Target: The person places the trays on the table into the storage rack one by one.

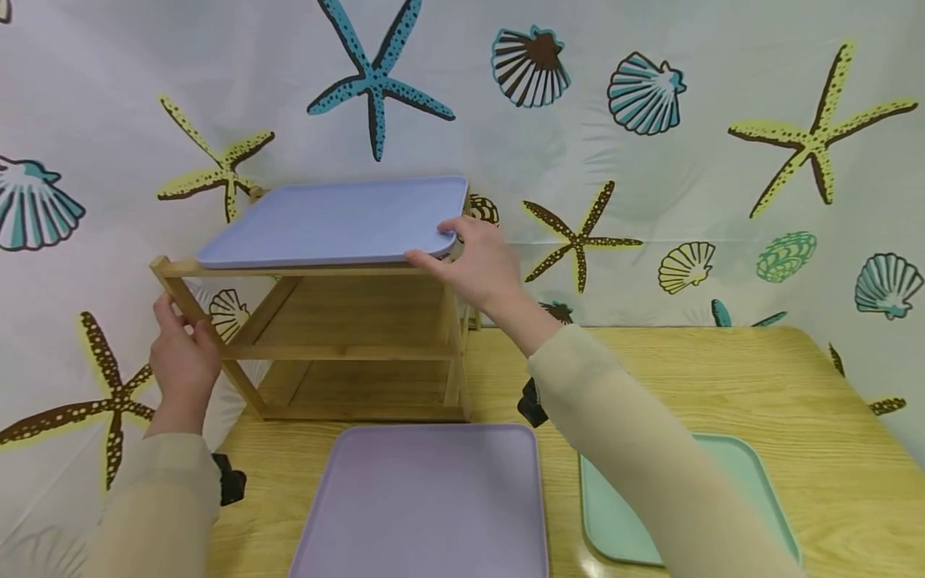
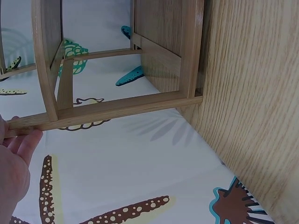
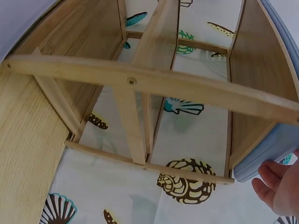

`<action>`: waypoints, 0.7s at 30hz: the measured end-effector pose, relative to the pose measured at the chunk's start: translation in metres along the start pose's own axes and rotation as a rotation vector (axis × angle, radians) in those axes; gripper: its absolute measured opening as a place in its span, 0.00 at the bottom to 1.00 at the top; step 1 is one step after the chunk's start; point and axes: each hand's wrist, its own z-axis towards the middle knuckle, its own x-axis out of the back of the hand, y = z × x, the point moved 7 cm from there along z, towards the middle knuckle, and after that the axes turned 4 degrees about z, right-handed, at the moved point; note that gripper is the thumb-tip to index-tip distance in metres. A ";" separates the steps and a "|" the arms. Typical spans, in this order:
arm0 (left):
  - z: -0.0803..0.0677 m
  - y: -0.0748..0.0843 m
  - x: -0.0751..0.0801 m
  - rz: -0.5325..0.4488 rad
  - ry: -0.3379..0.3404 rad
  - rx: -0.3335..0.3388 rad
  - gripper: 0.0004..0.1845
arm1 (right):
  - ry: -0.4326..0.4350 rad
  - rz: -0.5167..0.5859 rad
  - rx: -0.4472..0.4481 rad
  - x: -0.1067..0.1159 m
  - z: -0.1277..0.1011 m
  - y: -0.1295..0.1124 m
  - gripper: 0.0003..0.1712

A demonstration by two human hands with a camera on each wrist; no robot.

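Note:
A three-tier wooden shelf rack stands at the back left of the table, with a blue tray lying over its top tier. My left hand grips the rack's left front post; in the left wrist view its fingers curl round the wood. At the tray's right end, my right hand pinches the front corner between thumb and fingers. The right wrist view has the rack's side frame close up, with the fingers at the blue tray's edge.
In front of the rack a purple tray lies on the wooden table. Further right is a green tray, partly covered by my right sleeve. A white curtain with starfish and shells hangs behind and beside the rack.

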 end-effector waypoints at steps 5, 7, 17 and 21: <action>-0.001 0.001 0.002 -0.001 0.012 -0.008 0.24 | 0.009 -0.032 -0.029 -0.012 0.004 -0.007 0.40; -0.002 0.002 0.003 -0.005 0.025 -0.018 0.24 | 0.014 -0.047 -0.035 -0.014 0.006 -0.010 0.41; -0.001 0.003 0.002 -0.015 0.053 -0.052 0.24 | -0.173 -0.087 -0.096 -0.019 0.012 -0.015 0.50; -0.001 0.002 0.002 -0.017 0.056 -0.047 0.24 | -0.232 -0.082 -0.096 -0.021 0.014 -0.017 0.50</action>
